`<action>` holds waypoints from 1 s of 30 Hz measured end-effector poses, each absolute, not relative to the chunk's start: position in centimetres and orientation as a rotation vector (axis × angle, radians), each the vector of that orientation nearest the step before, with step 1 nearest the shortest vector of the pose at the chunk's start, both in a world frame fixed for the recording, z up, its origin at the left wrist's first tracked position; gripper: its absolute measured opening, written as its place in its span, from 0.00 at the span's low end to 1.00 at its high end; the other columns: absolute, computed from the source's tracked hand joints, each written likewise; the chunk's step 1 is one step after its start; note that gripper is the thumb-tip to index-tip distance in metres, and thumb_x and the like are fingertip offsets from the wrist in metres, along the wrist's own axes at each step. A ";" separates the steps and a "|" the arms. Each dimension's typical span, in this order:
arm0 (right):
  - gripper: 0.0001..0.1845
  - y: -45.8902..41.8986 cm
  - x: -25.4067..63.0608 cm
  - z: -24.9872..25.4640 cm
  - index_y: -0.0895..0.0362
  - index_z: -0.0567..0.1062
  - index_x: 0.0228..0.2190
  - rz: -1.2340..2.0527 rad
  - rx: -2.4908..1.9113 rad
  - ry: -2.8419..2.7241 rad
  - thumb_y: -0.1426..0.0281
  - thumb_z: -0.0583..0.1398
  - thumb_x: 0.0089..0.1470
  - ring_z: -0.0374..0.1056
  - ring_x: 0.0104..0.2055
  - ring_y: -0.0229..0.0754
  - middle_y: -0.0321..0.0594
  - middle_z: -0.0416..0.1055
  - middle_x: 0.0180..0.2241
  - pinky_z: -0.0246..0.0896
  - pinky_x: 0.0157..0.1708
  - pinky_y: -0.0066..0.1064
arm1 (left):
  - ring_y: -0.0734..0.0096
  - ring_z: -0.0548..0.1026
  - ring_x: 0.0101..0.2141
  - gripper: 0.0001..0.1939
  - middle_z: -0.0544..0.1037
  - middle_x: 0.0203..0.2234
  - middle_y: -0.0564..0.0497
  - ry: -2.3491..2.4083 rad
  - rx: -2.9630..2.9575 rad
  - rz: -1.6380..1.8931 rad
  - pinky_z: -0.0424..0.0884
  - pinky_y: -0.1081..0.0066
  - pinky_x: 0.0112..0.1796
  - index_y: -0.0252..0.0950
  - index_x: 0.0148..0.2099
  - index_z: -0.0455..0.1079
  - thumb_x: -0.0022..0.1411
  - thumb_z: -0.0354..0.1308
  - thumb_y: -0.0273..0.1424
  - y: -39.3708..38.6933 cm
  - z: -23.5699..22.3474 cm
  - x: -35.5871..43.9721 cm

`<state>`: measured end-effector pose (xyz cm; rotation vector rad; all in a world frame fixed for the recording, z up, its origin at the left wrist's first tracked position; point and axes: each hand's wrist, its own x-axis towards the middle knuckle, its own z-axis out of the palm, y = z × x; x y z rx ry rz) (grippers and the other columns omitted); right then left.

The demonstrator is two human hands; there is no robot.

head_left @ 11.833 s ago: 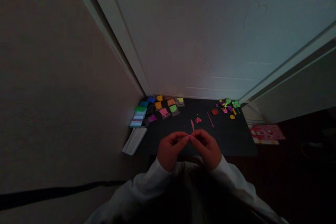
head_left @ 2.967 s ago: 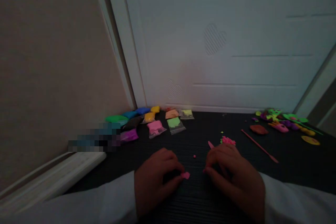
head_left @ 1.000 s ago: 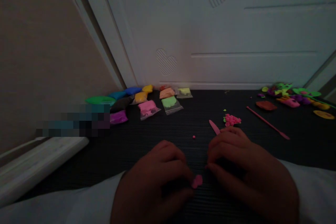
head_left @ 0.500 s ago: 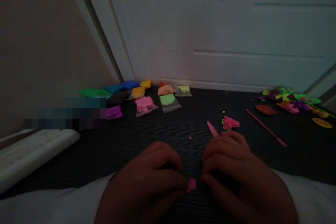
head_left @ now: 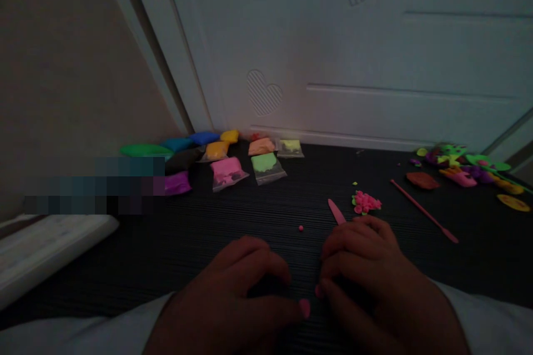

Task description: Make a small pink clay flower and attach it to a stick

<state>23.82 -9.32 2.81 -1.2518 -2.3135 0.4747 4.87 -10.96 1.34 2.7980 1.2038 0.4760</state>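
My left hand [head_left: 233,294] is curled low over the dark table, with a flat piece of pink clay [head_left: 305,308] at its thumb tip. Its index finger arches apart from the thumb; the fingers beneath are hidden. Close by on the right, my right hand [head_left: 370,277] has its thumb and fingertips closed on a small bit of pink clay [head_left: 318,291]. A pink clay knife [head_left: 336,212] lies partly behind my right fingers. Beyond it sits a cluster of pink clay flowers [head_left: 366,202] with green edges. A tiny pink clay ball [head_left: 301,228] rests ahead, between the hands.
Bags of coloured clay, including a pink one [head_left: 227,172] and a light green one [head_left: 266,166], lie at the back left. A thin pink stick tool [head_left: 425,211] and colourful clay shapes [head_left: 462,163] are at right. A white power strip [head_left: 58,249] lies left. A white panel [head_left: 353,55] stands behind.
The pink piece at my left thumb has turned and sits slightly lower. More of the pink bit at my right fingertips shows. The view has tilted up a little.
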 end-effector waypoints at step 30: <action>0.06 -9.8 23.9 2.5 0.49 0.73 0.26 0.019 -0.969 -2.521 0.70 0.58 0.41 0.62 0.33 0.39 0.36 0.68 0.30 0.54 0.37 0.37 | 0.72 0.63 0.32 0.09 0.70 0.27 0.57 1.150 2.633 0.977 0.62 0.74 0.28 0.42 0.25 0.66 0.53 0.46 0.29 -11.4 -0.5 5.0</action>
